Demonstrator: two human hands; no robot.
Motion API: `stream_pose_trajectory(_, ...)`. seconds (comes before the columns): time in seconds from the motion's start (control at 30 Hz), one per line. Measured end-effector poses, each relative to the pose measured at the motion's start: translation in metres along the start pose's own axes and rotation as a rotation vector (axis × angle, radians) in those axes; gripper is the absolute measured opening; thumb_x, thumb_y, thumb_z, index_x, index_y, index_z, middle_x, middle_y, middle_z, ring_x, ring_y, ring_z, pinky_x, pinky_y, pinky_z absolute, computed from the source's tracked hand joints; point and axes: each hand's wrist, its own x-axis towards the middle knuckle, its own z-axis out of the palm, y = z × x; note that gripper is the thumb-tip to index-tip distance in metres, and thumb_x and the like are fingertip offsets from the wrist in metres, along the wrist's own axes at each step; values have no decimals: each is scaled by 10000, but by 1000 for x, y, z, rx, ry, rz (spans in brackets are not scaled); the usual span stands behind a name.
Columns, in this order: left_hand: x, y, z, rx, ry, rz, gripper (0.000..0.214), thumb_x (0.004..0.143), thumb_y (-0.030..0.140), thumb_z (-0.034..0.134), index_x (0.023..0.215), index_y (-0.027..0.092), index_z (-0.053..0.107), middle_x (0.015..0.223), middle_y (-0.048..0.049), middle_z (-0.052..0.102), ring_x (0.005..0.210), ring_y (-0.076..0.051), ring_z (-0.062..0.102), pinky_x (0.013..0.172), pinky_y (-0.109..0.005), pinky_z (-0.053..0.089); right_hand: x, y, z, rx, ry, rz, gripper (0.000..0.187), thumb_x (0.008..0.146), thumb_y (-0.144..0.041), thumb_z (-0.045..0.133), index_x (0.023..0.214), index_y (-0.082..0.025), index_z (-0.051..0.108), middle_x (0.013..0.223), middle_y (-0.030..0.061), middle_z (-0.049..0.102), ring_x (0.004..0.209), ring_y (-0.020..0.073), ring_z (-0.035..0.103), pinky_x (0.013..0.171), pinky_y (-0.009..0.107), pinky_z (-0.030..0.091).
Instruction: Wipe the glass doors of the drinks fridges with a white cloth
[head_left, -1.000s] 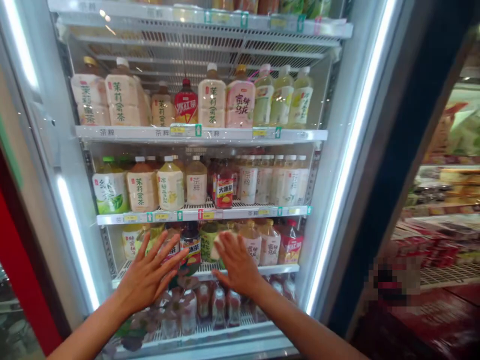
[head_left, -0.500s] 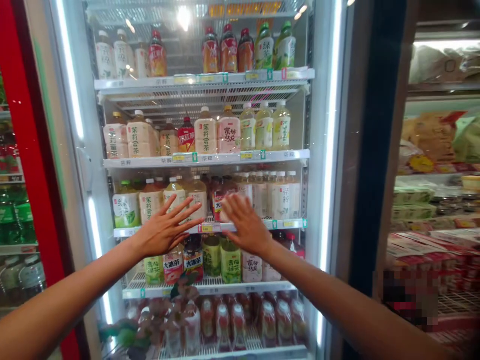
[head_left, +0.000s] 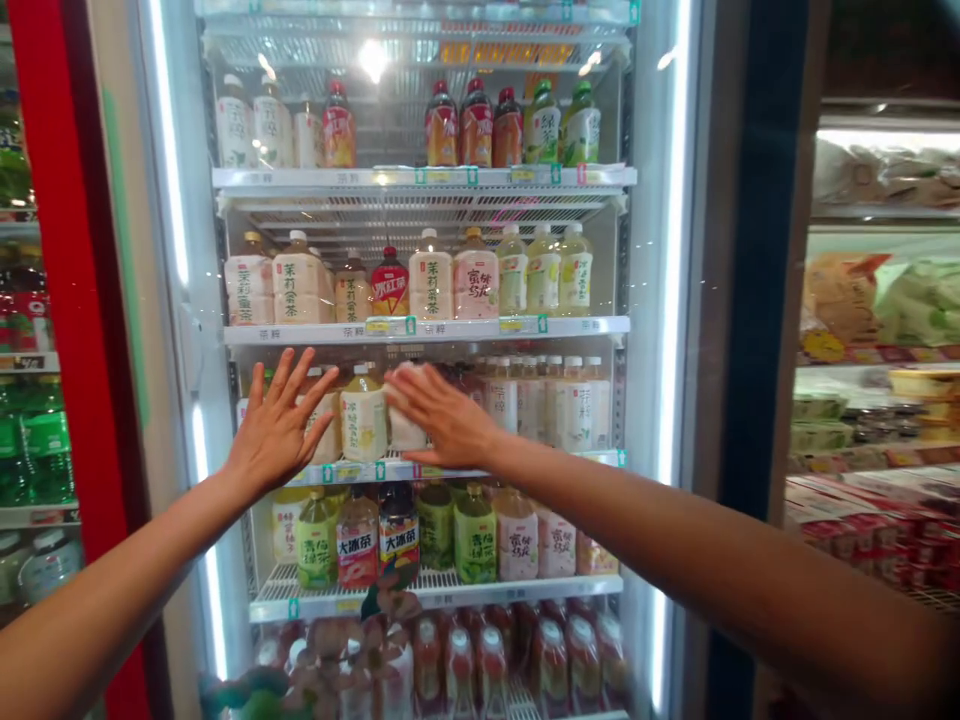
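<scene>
My left hand is spread with the fingers apart, in front of the glass door of a lit drinks fridge; nothing is in it. Bottles on the third shelf show behind its fingers. To the right, my right hand lies flat, fingers stretched leftward and somewhat blurred. Under those fingers is a pale white piece that looks like a cloth, pressed toward the glass. Next to it, behind the glass, stands a lemon tea bottle.
Fridge shelves hold rows of bottled teas. Blurred leaves hang low in front. A red-framed cooler stands at the left. An open chilled display with packaged food is at the right. Light reflections show on the glass.
My right hand has swept left with the white piece. My left hand has shifted left and slightly up, fingers now pointing more upward. The view has tilted, so the shelves appear lower and further right.
</scene>
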Motion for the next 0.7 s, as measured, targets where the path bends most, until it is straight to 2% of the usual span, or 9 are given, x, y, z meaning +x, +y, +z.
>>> stream_pose_trajectory(0.07,-8,-8,2,-3,-10,1,723,1033,387,436,1626,405,24,1741,-31,19,1607,-284,5,1273,-655,91,17,-13,4,6,-136,-333,906,946,-709,458,1622,-151,226,1714,83,220,1602,233,117,1321,453,106)
stream_pose_trajectory(0.1,-12,-13,3,-6,-14,10,725,1032,388,437,1625,410,20,1741,-28,25,1607,-286,7,1273,-657,92,30,-10,3,-3,-164,-390,881,949,-696,461,1621,-172,236,1717,62,220,1601,213,126,1323,435,94)
stream_pose_trajectory(0.17,-19,-23,2,-11,-8,6,729,1032,390,436,1623,420,12,1741,-23,28,1607,-291,10,1271,-664,90,68,10,-6,-32,-123,-268,872,955,-684,453,1625,-181,213,1726,62,184,1603,230,112,1321,471,73)
stream_pose_trajectory(0.23,-26,-32,1,-30,3,-58,721,1034,398,431,1622,427,14,1742,-23,20,1606,-300,11,1267,-674,92,112,28,-14,-48,-14,24,891,965,-680,430,1625,-135,184,1729,115,144,1603,300,83,1305,550,59)
stream_pose_trajectory(0.33,-43,-42,-1,-111,8,-225,688,1042,411,406,1625,425,42,1744,-31,22,1607,-311,23,1262,-681,117,157,9,-10,-56,80,258,956,959,-701,412,1610,-46,166,1717,201,115,1594,370,58,1287,599,53)
stream_pose_trajectory(0.47,-71,-44,-8,-189,58,-326,666,1044,410,395,1625,430,70,1746,-25,29,1607,-323,5,1260,-690,72,161,-77,20,-125,-51,-170,954,933,-764,354,1606,-95,251,1713,155,193,1599,316,104,1305,525,72)
stream_pose_trajectory(0.53,-80,-45,-14,-186,85,-305,670,1040,397,407,1622,440,78,1746,-8,22,1606,-324,-6,1264,-681,37,164,-96,29,-142,-116,-398,859,951,-725,322,1595,-156,312,1706,105,246,1598,270,140,1309,495,79)
stream_pose_trajectory(0.6,-83,-47,-20,-184,92,-285,671,1037,386,410,1620,447,84,1747,9,20,1607,-319,-3,1273,-660,21,183,-80,31,-113,-58,-435,809,956,-687,334,1588,-183,331,1696,88,281,1590,260,181,1304,514,93)
stream_pose_trajectory(0.7,-81,-51,-27,-194,102,-292,667,1033,388,403,1617,459,89,1746,38,21,1608,-308,7,1287,-628,11,230,-22,21,-34,172,-157,844,938,-694,378,1579,-145,348,1673,145,316,1571,337,227,1279,610,129)
